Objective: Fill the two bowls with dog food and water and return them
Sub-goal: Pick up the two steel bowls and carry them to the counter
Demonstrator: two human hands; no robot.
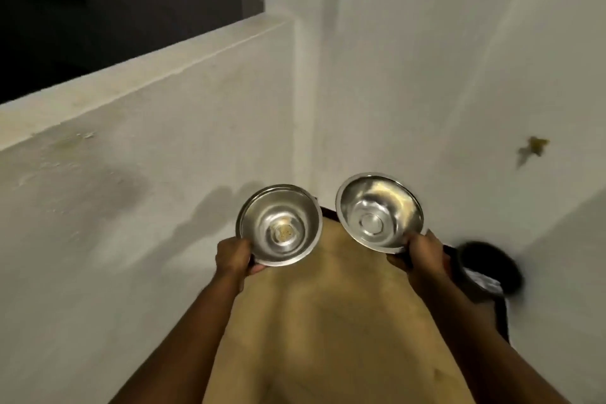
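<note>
I hold two shiny steel bowls side by side in front of my body. My left hand (233, 255) grips the near rim of the left bowl (279, 225), which has a small yellowish residue at its bottom. My right hand (423, 250) grips the near rim of the right bowl (380, 212), whose inside looks bare and is tilted slightly toward me. No dog food or water shows in either bowl.
A low white parapet wall (137, 128) runs on the left with a dark opening above it. A white wall (459, 75) with a brownish mark (533, 147) stands on the right. A blurred dark object (485, 264) lies low at the right behind my right arm.
</note>
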